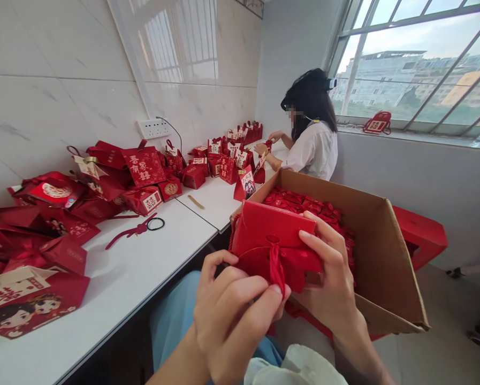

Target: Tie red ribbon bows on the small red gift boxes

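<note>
A red gift box [277,220] is held up in front of me, over the near edge of a cardboard carton. My right hand [332,272] grips the box along its right side, fingers on top and palm below. From a hole in its face comes a red ribbon [276,264]. My left hand [240,310] pinches the ribbon's lower end between thumb and fingers, its index finger touching the box's left edge. Part of the box's underside is hidden by my hands.
The open carton [384,256] holds many small red packets [304,206]. On the white table [151,267] at left stand several red gift boxes [143,166], a dark red ribbon [133,231] and a black hair tie [155,223]. A co-worker [312,144] sits beyond, near a red stool [420,232].
</note>
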The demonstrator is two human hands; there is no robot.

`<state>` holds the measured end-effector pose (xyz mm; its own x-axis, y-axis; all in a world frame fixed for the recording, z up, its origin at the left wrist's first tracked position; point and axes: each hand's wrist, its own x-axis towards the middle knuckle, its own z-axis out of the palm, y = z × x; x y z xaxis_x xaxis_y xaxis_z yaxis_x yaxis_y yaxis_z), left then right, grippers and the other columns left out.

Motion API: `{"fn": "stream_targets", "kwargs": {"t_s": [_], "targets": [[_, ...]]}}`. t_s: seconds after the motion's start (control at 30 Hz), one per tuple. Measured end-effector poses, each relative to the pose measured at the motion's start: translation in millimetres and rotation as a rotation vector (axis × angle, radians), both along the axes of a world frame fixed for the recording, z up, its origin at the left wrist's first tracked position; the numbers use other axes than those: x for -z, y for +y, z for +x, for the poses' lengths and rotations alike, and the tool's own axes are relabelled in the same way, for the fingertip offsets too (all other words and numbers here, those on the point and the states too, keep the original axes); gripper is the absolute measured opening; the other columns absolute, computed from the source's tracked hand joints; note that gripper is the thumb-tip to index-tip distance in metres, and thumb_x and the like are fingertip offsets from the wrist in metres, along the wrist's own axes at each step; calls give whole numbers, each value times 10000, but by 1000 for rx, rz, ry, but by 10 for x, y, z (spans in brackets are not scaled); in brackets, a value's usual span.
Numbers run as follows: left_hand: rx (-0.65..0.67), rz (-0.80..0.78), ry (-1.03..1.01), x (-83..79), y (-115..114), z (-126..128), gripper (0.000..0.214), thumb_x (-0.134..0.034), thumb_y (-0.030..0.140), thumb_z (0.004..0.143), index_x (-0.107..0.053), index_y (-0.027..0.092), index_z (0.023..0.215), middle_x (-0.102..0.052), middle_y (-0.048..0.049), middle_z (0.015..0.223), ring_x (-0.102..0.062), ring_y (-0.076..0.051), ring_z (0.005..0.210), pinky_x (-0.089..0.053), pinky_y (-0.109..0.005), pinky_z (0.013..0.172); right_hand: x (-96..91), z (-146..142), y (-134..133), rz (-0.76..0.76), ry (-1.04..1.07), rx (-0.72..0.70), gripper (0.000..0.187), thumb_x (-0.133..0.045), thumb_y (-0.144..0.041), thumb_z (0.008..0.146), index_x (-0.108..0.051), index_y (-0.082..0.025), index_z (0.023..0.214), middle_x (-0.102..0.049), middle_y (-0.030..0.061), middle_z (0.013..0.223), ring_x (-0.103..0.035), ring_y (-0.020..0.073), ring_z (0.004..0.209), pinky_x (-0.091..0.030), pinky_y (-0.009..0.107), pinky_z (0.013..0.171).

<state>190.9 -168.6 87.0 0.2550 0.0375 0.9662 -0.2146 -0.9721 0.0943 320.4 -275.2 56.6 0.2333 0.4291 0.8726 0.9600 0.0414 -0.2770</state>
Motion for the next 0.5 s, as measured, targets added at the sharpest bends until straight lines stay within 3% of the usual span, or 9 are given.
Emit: {"fn": "stream_targets", "kwargs": {"t_s": [0.33,0.5], "targets": [[-54,5,-65,24,111,-54,141,-663,9,698,-605,124,756,-633,7,625,-527,-75,514,-499,-351,650,4,-46,159,-6,10,-33,645,-604,-66,728,-403,-240,1316,-370,117,1403,-422,276,1268,-464,454,963],[-148,82,-40,65,261,-156,161,-628,43,698,-588,185,764,-605,38,565,-525,-79,490,-521,-308,628,142,-37,263,-4,-4,-37,564,-613,-209,787,-419,-228,1316,-406,109,1385,-480,268,1223,-522,383,901]]}}
